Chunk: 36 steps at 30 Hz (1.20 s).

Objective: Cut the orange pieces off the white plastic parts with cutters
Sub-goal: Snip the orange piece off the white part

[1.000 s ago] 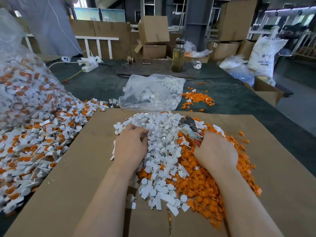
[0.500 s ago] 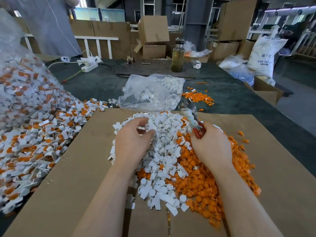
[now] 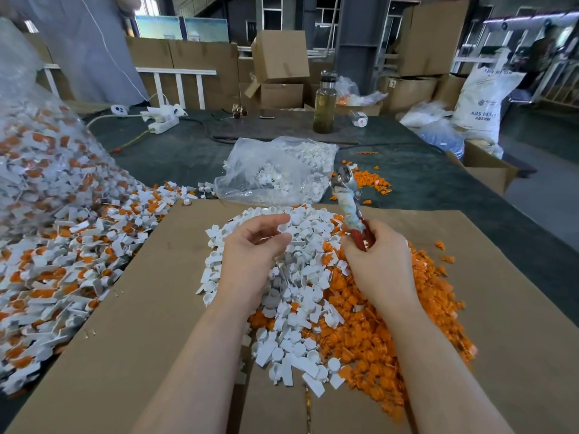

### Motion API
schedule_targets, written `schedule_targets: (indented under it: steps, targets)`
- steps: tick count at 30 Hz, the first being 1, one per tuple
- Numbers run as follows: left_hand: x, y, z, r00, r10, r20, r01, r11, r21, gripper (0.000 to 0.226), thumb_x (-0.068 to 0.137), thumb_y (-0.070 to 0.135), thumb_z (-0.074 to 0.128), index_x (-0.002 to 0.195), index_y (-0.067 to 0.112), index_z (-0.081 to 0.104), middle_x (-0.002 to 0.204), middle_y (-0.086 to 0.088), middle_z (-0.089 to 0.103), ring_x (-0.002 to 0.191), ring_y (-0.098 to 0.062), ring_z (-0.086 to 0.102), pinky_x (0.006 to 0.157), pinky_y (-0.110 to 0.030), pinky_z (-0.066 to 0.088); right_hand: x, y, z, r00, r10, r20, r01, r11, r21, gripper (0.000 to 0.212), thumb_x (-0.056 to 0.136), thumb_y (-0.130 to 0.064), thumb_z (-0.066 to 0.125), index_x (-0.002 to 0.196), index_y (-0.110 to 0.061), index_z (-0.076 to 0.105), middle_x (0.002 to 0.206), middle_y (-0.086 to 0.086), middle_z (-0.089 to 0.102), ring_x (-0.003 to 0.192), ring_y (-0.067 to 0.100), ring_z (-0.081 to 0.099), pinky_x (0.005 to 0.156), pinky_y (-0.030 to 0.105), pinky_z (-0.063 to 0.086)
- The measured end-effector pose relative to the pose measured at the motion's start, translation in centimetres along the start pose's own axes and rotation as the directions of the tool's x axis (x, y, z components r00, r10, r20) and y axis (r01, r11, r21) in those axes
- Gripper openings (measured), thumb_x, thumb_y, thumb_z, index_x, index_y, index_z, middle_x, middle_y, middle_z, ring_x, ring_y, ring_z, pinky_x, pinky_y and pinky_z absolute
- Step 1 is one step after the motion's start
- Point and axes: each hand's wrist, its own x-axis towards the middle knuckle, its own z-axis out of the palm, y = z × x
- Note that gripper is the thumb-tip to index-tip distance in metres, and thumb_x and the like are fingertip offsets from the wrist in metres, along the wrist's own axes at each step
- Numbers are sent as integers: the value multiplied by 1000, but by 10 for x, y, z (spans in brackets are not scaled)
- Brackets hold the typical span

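Cardboard sheet (image 3: 134,308) on table. Right hand (image 3: 376,261) grips cutters (image 3: 351,205) by red handles, tool head pointing away beyond fingers. Left hand (image 3: 250,249) loosely curled, empty, over white parts pile (image 3: 291,308); orange pieces (image 3: 376,333) under right fingers.

One head-worn wide-angle view looks forward and down, close over the tabletop (image 3: 423,183). Both forearms enter from the bottom edge; the cardboard sheet (image 3: 141,308) fills the lower half of the frame. Stacked boxes (image 3: 279,54) and a sack (image 3: 482,101) run across the top, with edges bowed by the lens.
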Motion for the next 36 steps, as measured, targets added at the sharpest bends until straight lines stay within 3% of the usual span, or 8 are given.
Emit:
schedule_targets:
  steps: [3, 8, 14, 17, 23, 28, 33, 36]
  targets:
    - [-1, 2, 2, 998, -55, 21, 58, 979, -193, 32, 85, -8, 68, 90, 22, 78, 86, -2, 64, 90, -25, 74, 75, -28, 58, -1, -3, 2, 1000, -24, 7, 24, 1000, 14, 19, 91, -24, 62, 108, -16, 65, 81, -7, 62, 64, 7, 51, 56, 24, 36]
    - [-1, 4, 5, 995, -97, -22, 88, 965, -246, 25, 85, -9, 67, 101, 9, 65, 78, -4, 66, 76, -20, 74, 62, -23, 57, -5, -9, 4, 999, -41, -30, 43, 998, 48, 18, 89, -25, 65, 107, -20, 62, 87, -9, 65, 70, 8, 59, 63, 32, 48]
    - [-4, 5, 9, 997, -62, -36, 56, 989, -139, 23, 82, -5, 72, 93, 16, 76, 73, 7, 73, 67, -8, 65, 64, -19, 55, -7, -10, 5, 994, -106, -13, 107, 987, 124, 7, 91, -21, 64, 96, -24, 61, 74, -13, 59, 64, 5, 53, 54, 20, 37]
    - [-8, 5, 12, 999, -35, -34, 32, 996, -77, 25, 83, -2, 71, 91, 20, 78, 72, 0, 72, 66, -13, 65, 68, -23, 58, -9, -12, 7, 993, -120, -6, 120, 983, 142, 12, 90, -21, 65, 98, -28, 59, 76, -15, 60, 70, 3, 56, 54, 14, 40]
    - [-10, 4, 22, 995, 22, -92, -6, 985, 172, 20, 78, 8, 76, 87, 25, 72, 78, -2, 72, 72, -23, 71, 76, -42, 61, -10, -15, 9, 995, -92, -29, 96, 978, 184, 23, 87, -24, 70, 107, -25, 58, 89, -14, 66, 78, 4, 62, 69, 28, 52]
    - [-13, 4, 25, 994, 56, -89, -38, 982, 183, 21, 76, 10, 77, 87, 27, 76, 77, 1, 72, 66, -12, 67, 67, -27, 58, -10, -14, 10, 993, -108, -43, 114, 980, 163, 26, 86, -25, 71, 109, -22, 59, 91, -13, 67, 76, 5, 63, 69, 35, 55]
    - [-17, 7, 29, 996, 41, -81, -28, 987, 158, 23, 81, 8, 73, 88, 30, 76, 81, 2, 74, 69, -29, 70, 71, -41, 59, -11, -12, 12, 992, -121, -46, 127, 981, 149, 25, 85, -26, 72, 104, -30, 56, 85, -19, 63, 77, 3, 62, 69, 32, 55]
    - [-18, 7, 31, 994, 68, -80, -53, 982, 179, 25, 80, 8, 75, 91, 31, 75, 77, 11, 71, 60, -23, 67, 61, -32, 59, -10, -11, 13, 991, -122, -45, 127, 984, 124, 26, 84, -27, 72, 103, -31, 54, 86, -20, 63, 80, 4, 64, 70, 30, 54]
